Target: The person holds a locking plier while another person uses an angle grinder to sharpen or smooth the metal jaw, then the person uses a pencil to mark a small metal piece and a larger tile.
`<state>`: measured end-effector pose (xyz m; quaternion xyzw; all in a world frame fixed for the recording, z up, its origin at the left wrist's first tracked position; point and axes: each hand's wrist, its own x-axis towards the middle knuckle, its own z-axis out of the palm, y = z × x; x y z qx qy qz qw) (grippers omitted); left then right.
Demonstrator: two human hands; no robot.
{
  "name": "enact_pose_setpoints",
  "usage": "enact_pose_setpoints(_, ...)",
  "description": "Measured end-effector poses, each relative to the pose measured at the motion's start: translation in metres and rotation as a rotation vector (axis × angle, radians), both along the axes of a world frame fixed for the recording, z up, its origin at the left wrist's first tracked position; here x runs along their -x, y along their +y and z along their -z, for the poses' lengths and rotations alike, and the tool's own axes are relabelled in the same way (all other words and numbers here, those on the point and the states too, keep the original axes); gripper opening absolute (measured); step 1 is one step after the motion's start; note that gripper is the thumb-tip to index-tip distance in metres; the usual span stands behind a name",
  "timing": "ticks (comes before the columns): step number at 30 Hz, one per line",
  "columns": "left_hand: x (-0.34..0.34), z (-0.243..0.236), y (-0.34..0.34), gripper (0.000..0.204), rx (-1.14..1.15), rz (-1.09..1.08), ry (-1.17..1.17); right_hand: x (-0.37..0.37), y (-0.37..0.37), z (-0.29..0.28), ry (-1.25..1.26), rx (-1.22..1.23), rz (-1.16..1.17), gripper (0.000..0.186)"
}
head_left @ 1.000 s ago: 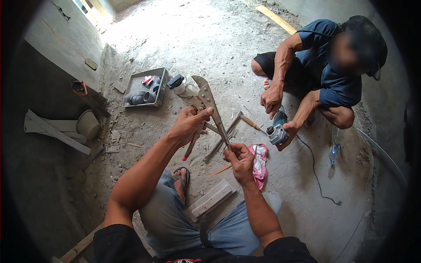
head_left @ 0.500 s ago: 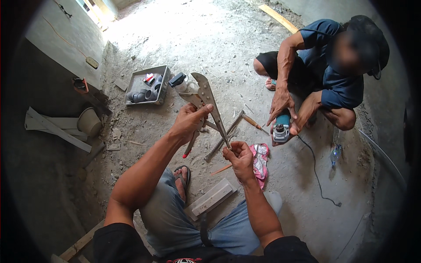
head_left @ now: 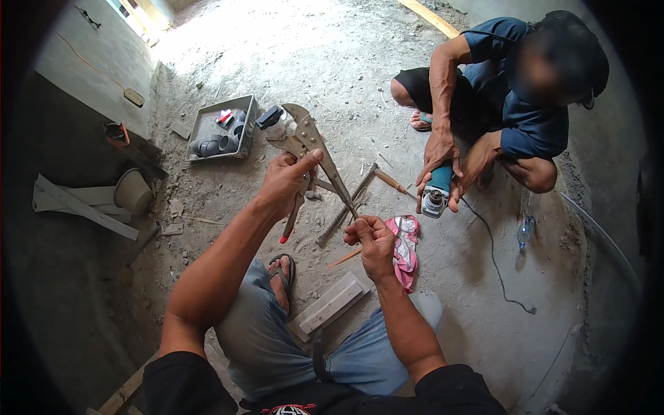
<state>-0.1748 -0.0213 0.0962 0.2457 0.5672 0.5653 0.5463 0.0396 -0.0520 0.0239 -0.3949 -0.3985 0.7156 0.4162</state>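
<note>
Large metal locking pliers (head_left: 325, 160) with wide jaws and a red-tipped handle are held up in front of me. My left hand (head_left: 287, 181) is closed around their middle, the thumb lying near the pivot. At the far end of the long handle, the fingertips of my right hand (head_left: 373, 242) pinch its tip; what exactly sits between those fingers is hidden. The jaws point away from me, apart from each other. Beyond them a clear container with a dark cap (head_left: 274, 123) is partly covered by the jaws.
At the right a co-worker crouches, holding a teal angle grinder (head_left: 437, 194) with a dark cord. On the floor lie a hammer (head_left: 391, 181), a pink-and-white cloth (head_left: 406, 249), wooden blocks (head_left: 335, 304) and a grey tray (head_left: 238, 153) of pipe fittings. A bucket (head_left: 134, 191) stands left.
The whole view has shifted slightly, so things sit a little further left and up. My hands keep hold of the pliers. The co-worker has tilted the grinder and shifted the hands around it.
</note>
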Motion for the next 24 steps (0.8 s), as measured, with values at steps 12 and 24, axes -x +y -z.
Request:
enact_pose_setpoints(12, -0.003, -0.007, -0.003, 0.029, -0.029, -0.006, 0.021, 0.0, -0.004, 0.006, -0.084, -0.028, -0.111, 0.043)
enact_pose_setpoints(24, 0.002, 0.007, -0.002, 0.026, -0.002, -0.065, 0.106, 0.012, -0.008, 0.003, -0.001, -0.039, 0.014, 0.028)
